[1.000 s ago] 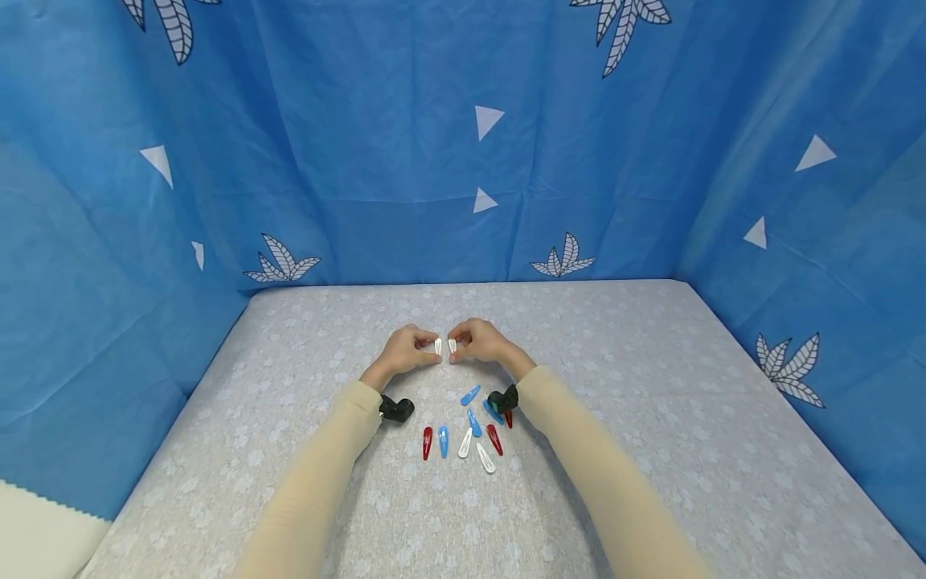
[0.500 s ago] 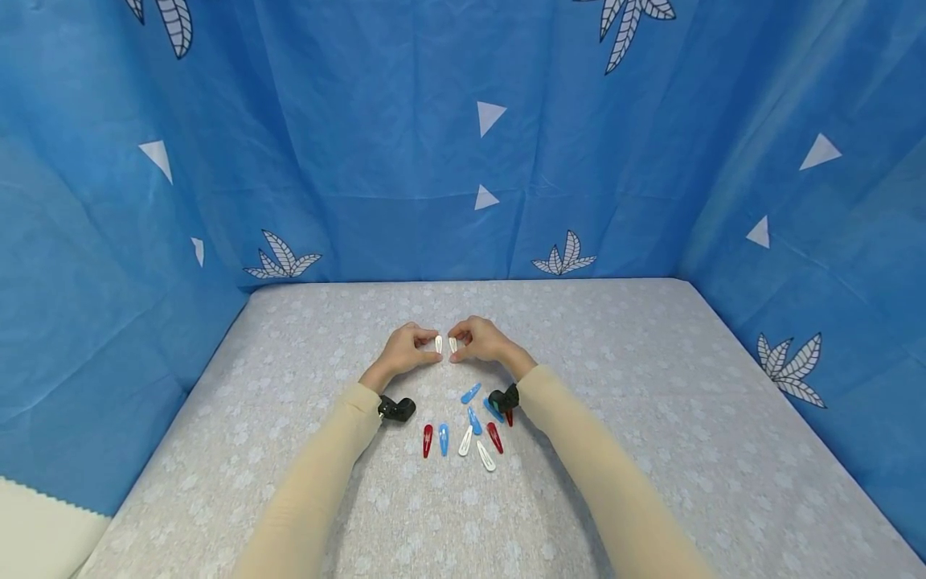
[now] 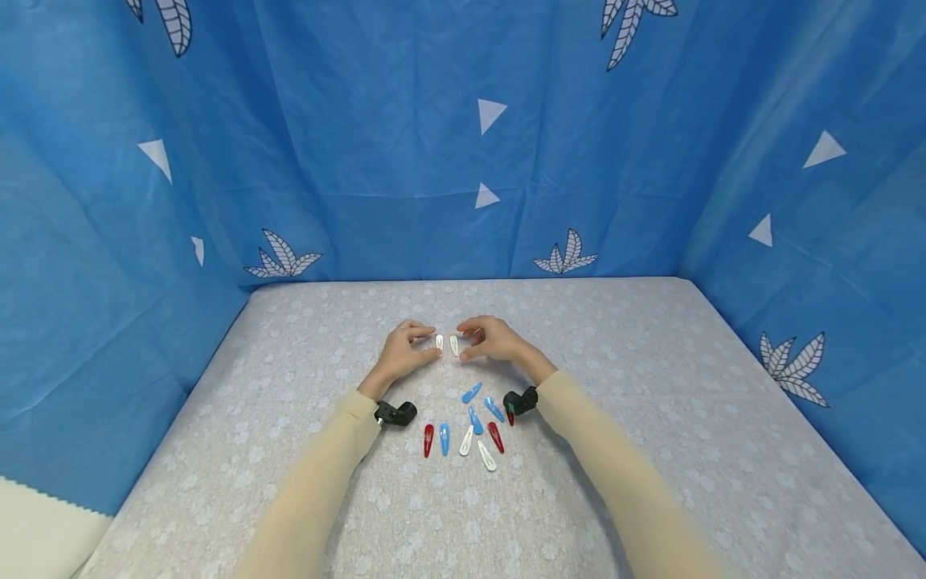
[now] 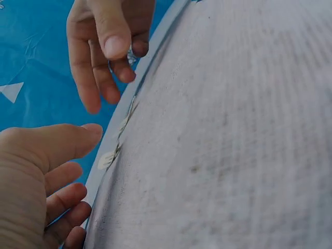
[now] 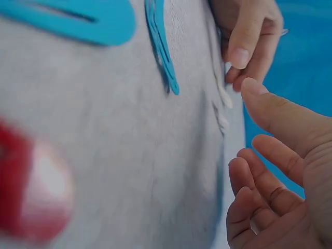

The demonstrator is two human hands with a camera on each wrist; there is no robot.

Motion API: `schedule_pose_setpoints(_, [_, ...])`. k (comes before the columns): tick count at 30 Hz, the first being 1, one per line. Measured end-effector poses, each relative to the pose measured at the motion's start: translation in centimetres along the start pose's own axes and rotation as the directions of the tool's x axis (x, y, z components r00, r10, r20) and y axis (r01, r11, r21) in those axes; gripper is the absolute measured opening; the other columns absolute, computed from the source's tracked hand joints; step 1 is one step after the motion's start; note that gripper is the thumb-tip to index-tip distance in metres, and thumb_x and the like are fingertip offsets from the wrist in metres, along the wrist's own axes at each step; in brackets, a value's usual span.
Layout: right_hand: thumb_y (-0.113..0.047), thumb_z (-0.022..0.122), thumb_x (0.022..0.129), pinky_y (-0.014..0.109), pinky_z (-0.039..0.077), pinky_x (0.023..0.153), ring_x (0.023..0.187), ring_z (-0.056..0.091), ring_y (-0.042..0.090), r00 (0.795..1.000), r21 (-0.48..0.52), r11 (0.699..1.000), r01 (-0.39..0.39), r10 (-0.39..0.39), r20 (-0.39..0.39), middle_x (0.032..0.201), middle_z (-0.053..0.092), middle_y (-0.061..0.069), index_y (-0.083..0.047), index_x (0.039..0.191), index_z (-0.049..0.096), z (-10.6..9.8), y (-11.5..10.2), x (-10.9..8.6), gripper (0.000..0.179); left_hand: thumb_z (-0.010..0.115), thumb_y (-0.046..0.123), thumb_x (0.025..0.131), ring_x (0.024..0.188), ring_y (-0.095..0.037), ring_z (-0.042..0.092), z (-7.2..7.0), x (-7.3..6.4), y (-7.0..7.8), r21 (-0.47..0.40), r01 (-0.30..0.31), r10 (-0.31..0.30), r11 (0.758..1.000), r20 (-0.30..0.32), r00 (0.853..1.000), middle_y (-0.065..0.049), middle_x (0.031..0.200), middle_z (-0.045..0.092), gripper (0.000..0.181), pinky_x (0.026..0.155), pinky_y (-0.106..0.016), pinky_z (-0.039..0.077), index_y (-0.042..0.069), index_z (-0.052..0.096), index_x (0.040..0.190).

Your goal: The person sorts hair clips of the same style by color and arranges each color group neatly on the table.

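Observation:
Two white snap hair clips lie side by side on the patterned cloth, the left hair clip (image 3: pixel 439 343) and the right hair clip (image 3: pixel 454 345). My left hand (image 3: pixel 405 351) is just left of the first, thumb and fingers spread apart around its side without pinching it; in the left wrist view a gap shows between the thumb and this white clip (image 4: pixel 108 160). My right hand (image 3: pixel 495 339) is to the right of the second clip, its fingers loosely curved and apart from it. In the right wrist view the right hand (image 5: pixel 282 176) holds nothing.
Nearer me lie loose blue, red and white hair clips, among them a blue clip (image 3: pixel 472 392), a red clip (image 3: pixel 428 440) and a white clip (image 3: pixel 486 456). One red clip (image 3: pixel 510 416) is partly hidden by the right wrist camera (image 3: pixel 521 400). A blue curtain (image 3: pixel 405 161) stands behind the table.
Both hands have let go of the white hair clips, which stay on the cloth. The right hand has drawn back to the right; the left has opened slightly and shifted a little left.

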State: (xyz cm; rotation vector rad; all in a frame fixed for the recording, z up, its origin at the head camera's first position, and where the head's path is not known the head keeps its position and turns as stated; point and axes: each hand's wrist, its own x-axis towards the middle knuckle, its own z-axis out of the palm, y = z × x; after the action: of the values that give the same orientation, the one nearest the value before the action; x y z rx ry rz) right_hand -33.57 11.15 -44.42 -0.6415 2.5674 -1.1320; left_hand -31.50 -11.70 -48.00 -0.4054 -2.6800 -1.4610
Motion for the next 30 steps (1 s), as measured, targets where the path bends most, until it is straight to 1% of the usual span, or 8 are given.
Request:
schedule_pose_setpoints(3, [-0.019, 0.081, 0.081, 0.036, 0.053, 0.085, 0.104, 0.061, 0.024, 0.999, -0.001, 0.999, 0.051, -0.051, -0.017, 0.125, 0.063, 0.013, -0.006, 0.134, 0.060, -0.6, -0.1, -1.5, 0.058, 0.079, 0.019, 0.082, 0.123, -0.034, 0.053, 0.0, 0.0, 0.0, -0.009, -0.019, 0.019, 1.000, -0.015, 1.000, -0.015, 0.127, 0.059, 0.048, 0.107, -0.049, 0.043, 0.001, 0.066, 0.124])
schedule_pose_setpoints(6, [-0.018, 0.080, 0.082, 0.035, 0.052, 0.082, 0.102, 0.060, 0.025, 0.991, -0.028, 0.992, 0.126, -0.127, -0.035, 0.124, 0.063, 0.014, -0.004, 0.132, 0.060, -1.2, -0.1, -3.2, 0.056, 0.079, 0.018, 0.082, 0.123, -0.033, 0.055, 0.0, -0.1, 0.0, -0.016, -0.034, 0.034, 0.999, -0.024, 0.999, -0.015, 0.127, 0.061, 0.047, 0.107, -0.047, 0.044, 0.001, 0.067, 0.124])
schedule_pose_setpoints(10, [-0.017, 0.081, 0.081, 0.031, 0.050, 0.075, 0.099, 0.060, 0.024, 0.974, -0.054, 0.975, 0.217, -0.220, -0.046, 0.120, 0.065, 0.013, -0.002, 0.130, 0.061, -1.4, -0.4, -5.8, 0.055, 0.079, 0.017, 0.082, 0.123, -0.033, 0.056, 0.0, -0.2, 0.0, -0.020, -0.049, 0.049, 0.999, -0.021, 0.999, -0.016, 0.128, 0.062, 0.047, 0.106, -0.045, 0.046, 0.000, 0.066, 0.123])
schedule_pose_setpoints(14, [-0.018, 0.081, 0.081, 0.034, 0.051, 0.075, 0.097, 0.060, 0.023, 0.957, -0.052, 0.957, 0.286, -0.288, -0.036, 0.116, 0.066, 0.014, -0.002, 0.129, 0.062, -1.2, -0.5, -8.4, 0.054, 0.079, 0.017, 0.081, 0.124, -0.034, 0.056, 0.1, -0.3, -0.1, -0.001, -0.052, 0.052, 0.999, -0.021, 0.998, -0.017, 0.130, 0.062, 0.046, 0.107, -0.044, 0.045, 0.000, 0.067, 0.123])
schedule_pose_setpoints(19, [-0.022, 0.081, 0.081, 0.039, 0.051, 0.075, 0.095, 0.060, 0.022, 0.945, -0.029, 0.944, 0.328, -0.328, -0.011, 0.113, 0.066, 0.014, -0.003, 0.128, 0.063, -0.4, -0.6, -11.2, 0.053, 0.079, 0.019, 0.081, 0.128, -0.034, 0.053, 0.3, -0.4, -0.4, 0.042, -0.056, 0.057, 0.998, -0.014, 0.998, -0.017, 0.133, 0.060, 0.046, 0.109, -0.045, 0.043, 0.003, 0.068, 0.123])
schedule_pose_setpoints(24, [-0.021, 0.081, 0.080, 0.041, 0.051, 0.073, 0.092, 0.059, 0.023, 0.932, -0.005, 0.932, 0.362, -0.362, 0.013, 0.109, 0.066, 0.010, -0.004, 0.126, 0.063, 0.6, -0.5, -13.3, 0.053, 0.079, 0.021, 0.081, 0.130, -0.033, 0.052, 0.5, -0.4, -0.6, 0.066, -0.073, 0.074, 0.995, -0.014, 0.997, -0.016, 0.133, 0.061, 0.046, 0.112, -0.046, 0.040, 0.003, 0.068, 0.123])
schedule_pose_setpoints(30, [-0.021, 0.083, 0.077, 0.033, 0.049, 0.067, 0.085, 0.057, 0.023, 0.909, -0.004, 0.910, 0.414, -0.414, 0.045, 0.106, 0.066, 0.006, -0.006, 0.125, 0.065, 1.8, 0.0, -14.8, 0.054, 0.078, 0.026, 0.083, 0.138, -0.030, 0.045, 0.5, -0.1, -0.6, 0.118, -0.073, 0.073, 0.990, 0.000, 0.997, -0.011, 0.135, 0.061, 0.049, 0.116, -0.049, 0.033, 0.007, 0.067, 0.126])
